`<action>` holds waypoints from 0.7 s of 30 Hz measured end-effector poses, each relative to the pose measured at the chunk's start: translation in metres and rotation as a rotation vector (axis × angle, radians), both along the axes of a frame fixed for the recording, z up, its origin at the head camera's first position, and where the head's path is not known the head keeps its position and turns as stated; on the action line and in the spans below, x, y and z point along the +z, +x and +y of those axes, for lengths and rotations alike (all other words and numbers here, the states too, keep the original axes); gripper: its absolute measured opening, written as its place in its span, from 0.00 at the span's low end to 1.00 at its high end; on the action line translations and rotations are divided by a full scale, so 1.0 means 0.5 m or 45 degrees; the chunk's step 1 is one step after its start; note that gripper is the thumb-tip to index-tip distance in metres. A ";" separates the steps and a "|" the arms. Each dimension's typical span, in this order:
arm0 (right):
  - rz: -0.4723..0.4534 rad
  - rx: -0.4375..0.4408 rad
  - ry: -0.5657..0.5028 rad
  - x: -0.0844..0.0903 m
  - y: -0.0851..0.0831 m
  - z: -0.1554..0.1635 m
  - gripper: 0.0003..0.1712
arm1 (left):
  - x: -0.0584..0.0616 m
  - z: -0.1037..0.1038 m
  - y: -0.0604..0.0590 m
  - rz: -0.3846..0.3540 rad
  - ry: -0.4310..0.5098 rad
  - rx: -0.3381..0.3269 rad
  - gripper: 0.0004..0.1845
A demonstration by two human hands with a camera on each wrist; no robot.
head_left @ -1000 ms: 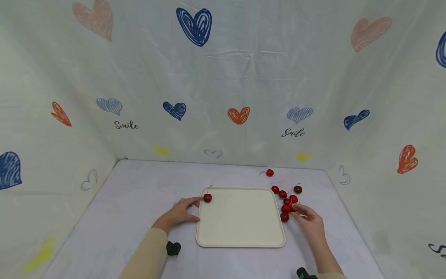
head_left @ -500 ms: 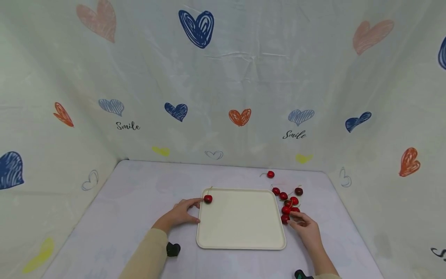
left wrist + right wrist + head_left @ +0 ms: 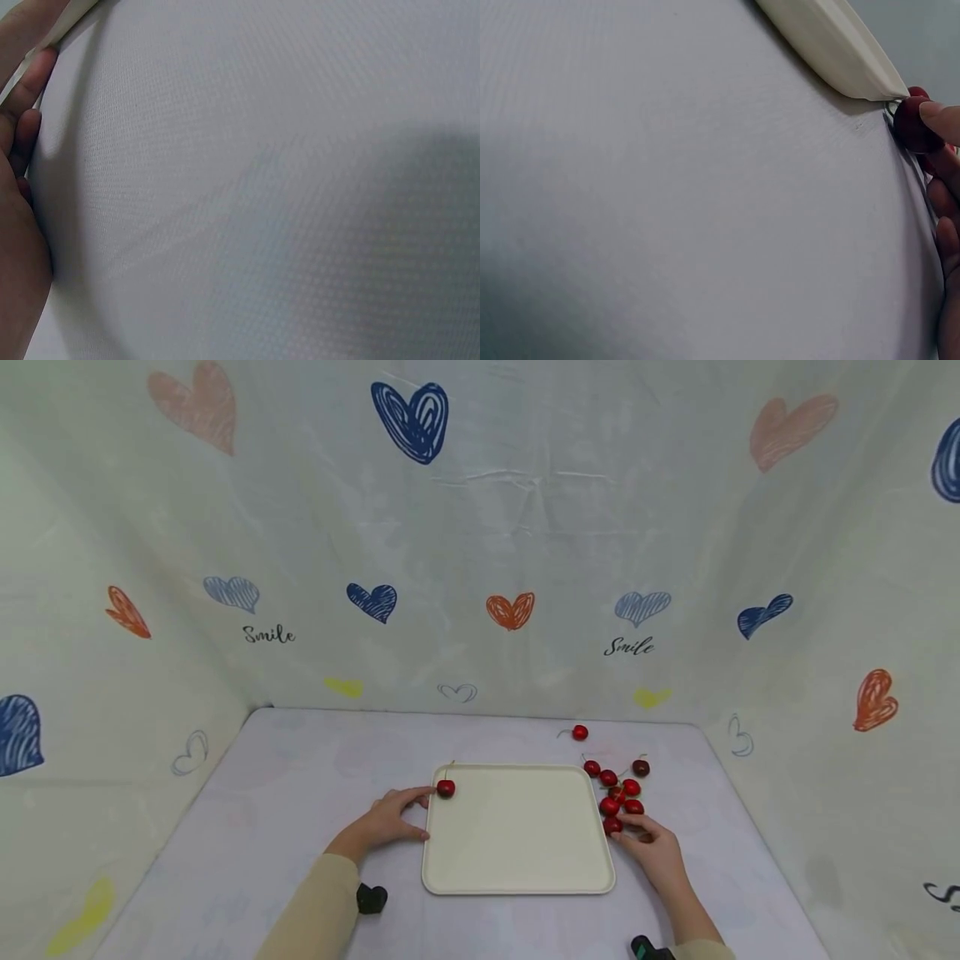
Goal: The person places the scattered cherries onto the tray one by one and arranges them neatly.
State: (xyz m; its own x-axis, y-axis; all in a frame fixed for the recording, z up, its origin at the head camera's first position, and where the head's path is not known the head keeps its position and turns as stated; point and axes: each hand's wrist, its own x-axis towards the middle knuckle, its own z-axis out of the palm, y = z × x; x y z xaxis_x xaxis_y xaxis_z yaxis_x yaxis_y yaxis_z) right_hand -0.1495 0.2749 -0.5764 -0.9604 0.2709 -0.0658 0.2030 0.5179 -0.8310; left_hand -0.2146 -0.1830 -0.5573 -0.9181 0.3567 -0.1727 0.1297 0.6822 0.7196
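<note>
- A cream tray [image 3: 517, 835] lies on a pale cloth-covered table [image 3: 300, 793], between two bare hands.
- The left hand [image 3: 390, 817] rests against the tray's left edge, fingers stretched out and relaxed, gripping nothing. One cherry on the tray [image 3: 446, 788] sits just beyond the tip of the forefinger, in the far left corner.
- The right hand [image 3: 651, 846] reaches to the tray's right edge. The right wrist view shows a fingertip [image 3: 939, 118] on top of a cherry [image 3: 911, 126], which sits against the tray rim; whether the thumb closes round it is hidden.
- A cluster of loose cherries [image 3: 621, 789] lies just past those fingers, and a single cherry [image 3: 580, 732] further off.
- Risk: the round fruit could roll out from under the fingertip, or the fingers could knock the neighbouring cherries and scatter them across the table.
</note>
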 end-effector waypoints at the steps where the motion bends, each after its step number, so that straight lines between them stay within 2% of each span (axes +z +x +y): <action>1: 0.010 -0.003 0.002 0.000 0.000 0.000 0.23 | 0.000 0.000 0.001 -0.003 0.003 0.002 0.40; 5: 0.054 -0.014 -0.036 0.006 0.001 0.001 0.22 | 0.002 0.000 0.003 -0.007 0.013 0.010 0.40; 12: 0.127 0.007 -0.274 0.030 -0.007 -0.010 0.21 | 0.004 -0.002 0.005 -0.008 0.004 0.019 0.40; 15: 0.137 0.004 -0.361 0.039 -0.012 -0.024 0.22 | 0.004 -0.001 0.005 -0.014 0.003 0.021 0.40; 21: 0.132 0.020 -0.434 0.054 -0.021 -0.061 0.21 | 0.005 0.001 0.003 -0.021 0.003 0.026 0.40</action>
